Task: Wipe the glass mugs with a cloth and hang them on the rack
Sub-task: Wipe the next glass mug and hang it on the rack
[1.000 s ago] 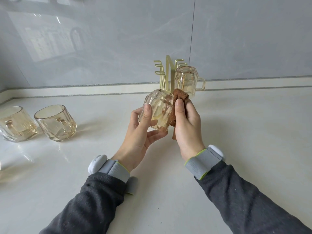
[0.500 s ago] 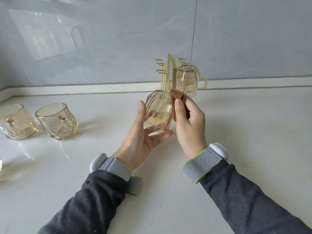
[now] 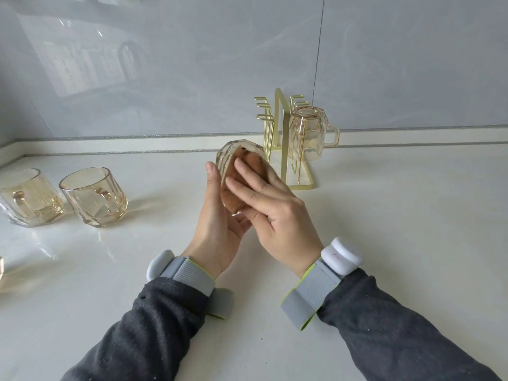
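One mug (image 3: 308,133) already hangs upside down on the gold rack (image 3: 279,127), upper right of centre. At mid-frame the left hand (image 3: 217,224) grips a second mug (image 3: 229,154). The right hand (image 3: 277,215) presses flat, straight fingers on the brown cloth (image 3: 248,164) against it, so wiping looks under way. A third mug (image 3: 94,196) and a fourth mug (image 3: 27,196) stand on the bench (image 3: 384,215) at left, likely awaiting wiping and hanging.

rack (image 3: 283,138) set on counter (image 3: 398,221) | hung mug (image 3: 308,133) carried on rack's right side | held mug (image 3: 226,158) kept just before rack's left | two mugs (image 3: 94,196) placed well left of rack
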